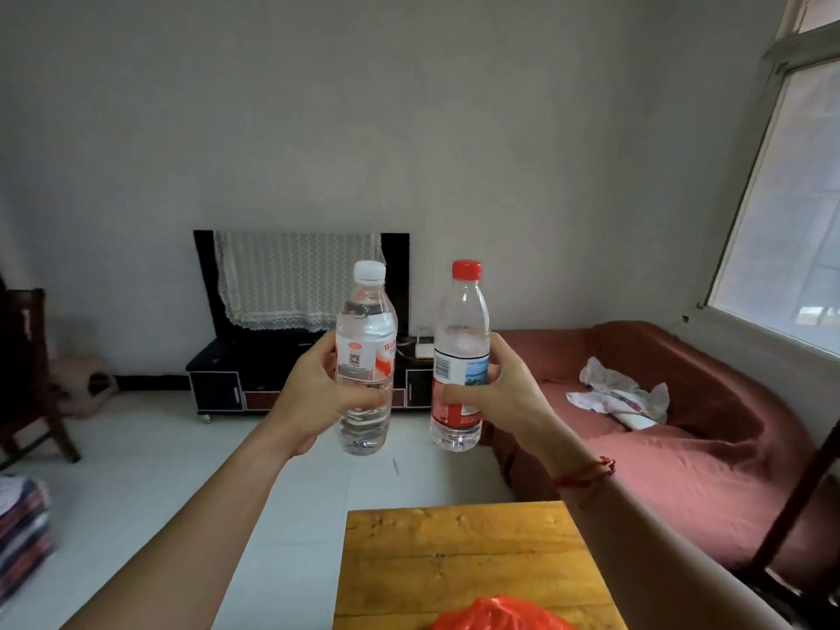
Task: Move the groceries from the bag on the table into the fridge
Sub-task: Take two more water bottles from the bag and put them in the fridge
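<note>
Head view: the fingers [363, 399] of the left hand [318, 393] curl round the lower half of a white-capped bottle [366, 329], thumb laid on its label. The fingers [450, 394] of the right hand [500, 397] wrap the label band of a red-capped bottle [461, 320]. That makes two bottles, one per hand, both upright and level with each other, side by side with a clear gap between them. Both forearms reach straight forward, raised above and beyond the far edge of the desk [454, 552]; a red string [586, 475] circles the right wrist. One orange bag [500, 613] sits at the near edge of the desk, cut off by the frame. Pale floor [159, 447] lies open to the left of the desk and beyond it. A red-covered sofa [682, 425] fills the right side, near the desk's right edge. One dark cabinet [236, 370] stands against the far wall, and one wooden chair [27, 370] at the far left.
</note>
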Demonstrator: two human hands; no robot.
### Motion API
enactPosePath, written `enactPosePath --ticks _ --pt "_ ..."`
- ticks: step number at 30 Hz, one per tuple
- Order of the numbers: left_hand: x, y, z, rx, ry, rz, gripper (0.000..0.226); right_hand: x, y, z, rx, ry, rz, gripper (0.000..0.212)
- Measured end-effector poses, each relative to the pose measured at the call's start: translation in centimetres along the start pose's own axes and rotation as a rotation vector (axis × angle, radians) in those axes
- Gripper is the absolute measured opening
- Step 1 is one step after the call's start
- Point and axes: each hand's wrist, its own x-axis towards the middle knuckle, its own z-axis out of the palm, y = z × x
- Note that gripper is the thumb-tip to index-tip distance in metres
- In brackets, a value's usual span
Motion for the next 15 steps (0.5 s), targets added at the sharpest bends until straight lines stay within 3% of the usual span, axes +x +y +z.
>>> enactPosePath --ticks 15 --pt "-14.8 2.2 -7.1 0.178 0.618 -0.118 0.072 -0.8 -2.7 13.1 0.139 -0.554 -0.158 0.068"
